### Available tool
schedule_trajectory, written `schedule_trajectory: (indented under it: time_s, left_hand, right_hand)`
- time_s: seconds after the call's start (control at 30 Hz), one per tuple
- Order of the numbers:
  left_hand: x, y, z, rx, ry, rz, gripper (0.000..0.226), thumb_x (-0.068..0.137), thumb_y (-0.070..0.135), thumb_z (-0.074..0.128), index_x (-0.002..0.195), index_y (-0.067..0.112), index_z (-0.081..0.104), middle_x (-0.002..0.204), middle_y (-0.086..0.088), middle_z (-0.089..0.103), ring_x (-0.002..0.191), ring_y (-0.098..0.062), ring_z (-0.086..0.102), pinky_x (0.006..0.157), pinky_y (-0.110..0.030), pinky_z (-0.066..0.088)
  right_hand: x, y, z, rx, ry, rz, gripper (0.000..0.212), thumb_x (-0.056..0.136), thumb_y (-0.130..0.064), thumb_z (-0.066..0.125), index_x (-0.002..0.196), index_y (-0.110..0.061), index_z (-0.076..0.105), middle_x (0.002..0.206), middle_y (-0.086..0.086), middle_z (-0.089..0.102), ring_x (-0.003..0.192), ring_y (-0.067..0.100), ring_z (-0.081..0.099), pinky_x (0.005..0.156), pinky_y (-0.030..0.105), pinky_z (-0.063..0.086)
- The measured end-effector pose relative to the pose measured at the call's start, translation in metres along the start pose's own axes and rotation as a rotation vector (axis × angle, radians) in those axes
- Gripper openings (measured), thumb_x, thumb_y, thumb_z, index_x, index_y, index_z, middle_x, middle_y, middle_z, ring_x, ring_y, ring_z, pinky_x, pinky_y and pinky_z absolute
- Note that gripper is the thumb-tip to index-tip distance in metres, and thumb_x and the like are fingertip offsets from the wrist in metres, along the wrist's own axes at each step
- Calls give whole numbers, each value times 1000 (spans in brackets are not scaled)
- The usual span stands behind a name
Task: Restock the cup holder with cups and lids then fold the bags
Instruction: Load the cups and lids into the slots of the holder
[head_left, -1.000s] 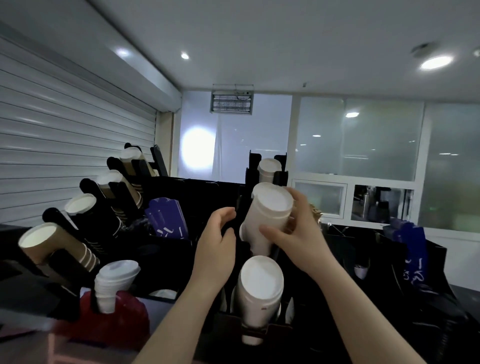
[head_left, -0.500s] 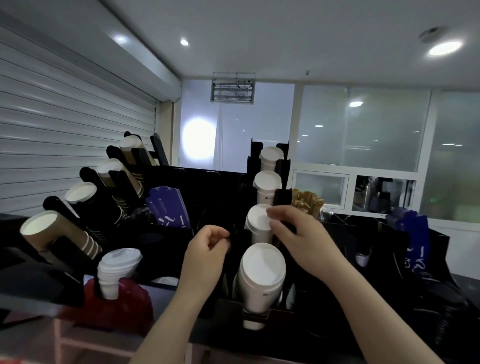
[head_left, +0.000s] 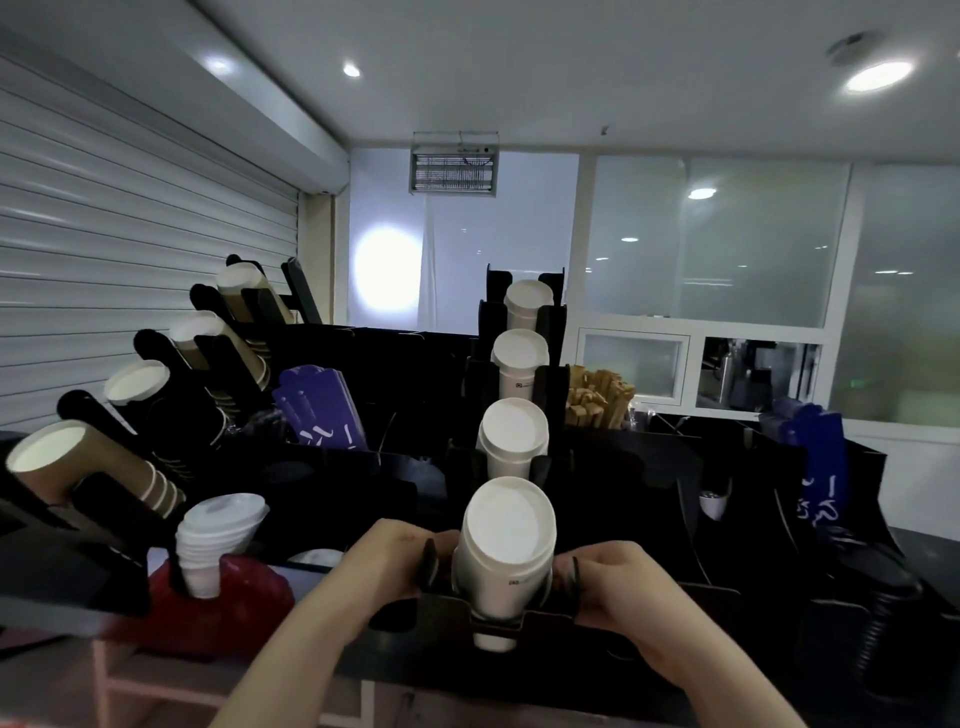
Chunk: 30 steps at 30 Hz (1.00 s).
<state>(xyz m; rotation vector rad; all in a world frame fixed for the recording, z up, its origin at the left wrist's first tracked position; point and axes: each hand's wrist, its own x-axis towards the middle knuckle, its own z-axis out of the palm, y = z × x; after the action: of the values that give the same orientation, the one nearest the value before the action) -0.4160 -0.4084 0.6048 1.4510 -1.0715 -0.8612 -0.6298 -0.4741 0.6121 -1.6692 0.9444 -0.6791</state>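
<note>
Centrally, at the near edge of the counter, a black cup holder (head_left: 519, 467) is seen with four slots stepping up and away, each loaded with a stack of white cups tilted toward the camera. The nearest stack of white cups (head_left: 506, 551) sits in the front slot, directly between the two hands. The left hand (head_left: 395, 566) is curled closed around the black upright at the left of that slot, just beside the stack. The right hand (head_left: 618, 587) is likewise closed on the black upright at the right of the slot, its fingers (head_left: 587, 566) bent against the frame. Neither hand is seen to hold a cup; whether the knuckles touch the stack cannot be told. Behind the front stack, a second stack (head_left: 514, 436), a third stack (head_left: 519, 364) and a fourth stack (head_left: 527, 306) are lined up one above another.

At the left edge of the counter, a second black rack (head_left: 171, 415) is filled with brown cups (head_left: 78, 467) leaning outward. Below it, a pile of white lids (head_left: 218, 535) is stood in a red holder (head_left: 223, 613). Dark blue bags (head_left: 322, 415) are propped upright between the two racks, and another blue bag (head_left: 815, 467) is seen toward the right edge. Wooden stirrers (head_left: 597, 395) are bunched just right of the cup holder.
</note>
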Motion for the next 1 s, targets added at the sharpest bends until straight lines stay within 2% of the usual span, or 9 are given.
schedule_trajectory:
  time_s: [0.17,0.23,0.33,0.4,0.47,0.6,0.8,0.93,1.0]
  left_hand:
    - [4,11,-17,231,-142,-35,32,86,18,59,73,-12,60,71,-9,60,70,-19,48,70,-32,36]
    - [-2,18,-16,227,-167,-26,36,82,13,61,81,-23,55,76,-11,59,76,-21,49,71,-34,37]
    - [-11,26,-14,255,-191,-20,64,70,36,65,89,-24,54,81,-15,55,79,-24,46,72,-37,36]
    - [-10,28,-13,279,-218,-24,55,81,32,63,90,-21,57,83,-18,54,80,-25,45,73,-38,37]
    - [-11,30,-11,306,-212,-37,28,91,16,54,89,-11,62,83,-17,51,79,-25,43,71,-36,35]
    - [-8,31,-8,372,-181,-39,14,87,-1,47,87,-2,61,80,-16,49,74,-22,44,67,-32,36]
    - [-7,38,-9,379,-187,-36,26,90,26,53,81,2,60,78,-18,47,75,-24,42,64,-28,36]
    - [-9,34,-13,312,-188,-40,60,55,54,63,88,4,62,78,-15,47,75,-23,42,70,-33,36]
    - [-11,30,-13,251,-170,-18,59,49,56,62,82,7,58,73,-12,39,69,-20,36,66,-32,32]
  right_hand:
    - [3,-6,0,-104,-31,29,21,91,-14,51,78,-5,66,59,-2,53,51,6,47,59,21,38]
    - [3,-9,-2,-128,-42,31,21,91,-15,51,76,-12,65,55,-5,53,47,3,47,60,21,39]
    - [1,-16,-7,-62,-84,85,20,88,-20,57,70,-14,65,58,-4,58,49,5,53,65,25,42]
    - [1,-20,-10,-34,-112,110,27,88,-24,59,62,-15,62,52,-5,57,43,5,53,67,28,43]
    - [3,-22,-11,-60,-108,120,24,89,-27,60,69,-13,63,59,-1,60,47,8,56,72,30,47]
    - [5,-22,-11,-112,-104,108,24,88,-31,61,78,-11,66,78,8,68,66,19,65,78,32,48]
    - [5,-25,-13,-151,-125,110,24,90,-33,58,78,-13,66,78,6,70,69,20,67,78,32,44]
    - [-1,-21,-9,-143,-118,45,23,91,-36,57,92,-16,69,80,-1,67,73,12,63,79,34,42]
    - [-8,-21,-10,-81,-107,-16,28,87,-49,58,101,-27,69,87,-7,71,82,10,66,84,34,44]
